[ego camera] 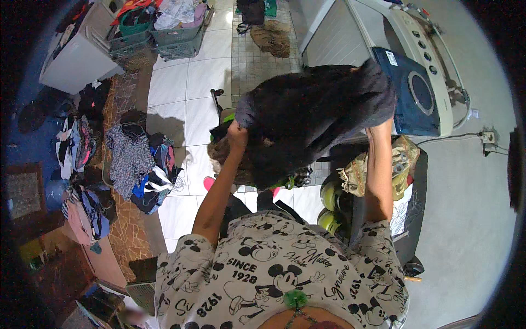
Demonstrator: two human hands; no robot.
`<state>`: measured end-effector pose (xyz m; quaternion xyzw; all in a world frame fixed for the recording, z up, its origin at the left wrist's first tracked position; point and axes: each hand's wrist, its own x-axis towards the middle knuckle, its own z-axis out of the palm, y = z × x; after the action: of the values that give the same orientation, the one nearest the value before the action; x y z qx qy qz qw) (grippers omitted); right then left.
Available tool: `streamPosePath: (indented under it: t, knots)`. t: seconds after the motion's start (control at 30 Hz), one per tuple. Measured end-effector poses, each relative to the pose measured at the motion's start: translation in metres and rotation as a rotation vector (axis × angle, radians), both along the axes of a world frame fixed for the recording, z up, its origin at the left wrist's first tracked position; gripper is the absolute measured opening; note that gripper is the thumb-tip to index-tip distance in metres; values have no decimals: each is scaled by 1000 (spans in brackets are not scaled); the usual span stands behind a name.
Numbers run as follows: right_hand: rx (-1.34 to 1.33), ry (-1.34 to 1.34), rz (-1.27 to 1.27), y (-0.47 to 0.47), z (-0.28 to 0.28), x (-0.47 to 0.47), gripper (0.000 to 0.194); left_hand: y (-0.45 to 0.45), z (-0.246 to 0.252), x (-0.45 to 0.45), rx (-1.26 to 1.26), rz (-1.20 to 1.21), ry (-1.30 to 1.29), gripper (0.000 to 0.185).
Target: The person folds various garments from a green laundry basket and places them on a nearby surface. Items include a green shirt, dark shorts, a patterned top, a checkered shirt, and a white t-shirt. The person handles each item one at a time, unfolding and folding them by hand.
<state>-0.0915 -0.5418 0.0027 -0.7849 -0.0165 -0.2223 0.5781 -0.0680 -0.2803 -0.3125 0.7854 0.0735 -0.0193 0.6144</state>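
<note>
A black garment (304, 119), apparently a T-shirt, is stretched out in the air before me. My left hand (237, 137) grips its edge at the left. On the right, my forearm reaches up to the garment, and the cloth covers my right hand, so its fingers are hidden. Beneath the garment, part of a dark heap of cloth and a green edge show above the tiled floor.
A washing machine (411, 90) with a dark blue lid stands at the upper right, beside a grey wall. Green crates (178, 43) of clothes stand at the upper left. Clothes (131, 158) hang at the left. A brown cloth (271, 39) lies on the floor ahead.
</note>
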Motion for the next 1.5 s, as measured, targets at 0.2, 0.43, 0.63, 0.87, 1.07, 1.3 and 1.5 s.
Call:
streamPosePath:
  t: [0.2, 0.43, 0.63, 0.87, 1.07, 1.3, 1.5]
  knots:
    - [-504, -93, 251, 24, -7, 17, 42, 10, -6, 8, 21, -220, -4, 22]
    - [-857, 632, 476, 55, -217, 17, 75, -17, 43, -31, 103, -439, -369, 28]
    - [-744, 422, 490, 67, -307, -20, 65, 35, 6, -39, 4, -542, -131, 46]
    - [-300, 334, 412, 17, -243, -58, 50, 46, -63, -58, 669, -284, -84, 59]
    - [-649, 410, 316, -18, -244, -8, 63, 83, -22, -41, 699, -372, -121, 34]
    - [-778, 790, 747, 10, -241, 9, 95, 126, 179, -35, -553, -32, 78, 28]
    - [-1111, 798, 705, 98, -258, -19, 118, 128, 310, -39, -749, 159, -496, 36]
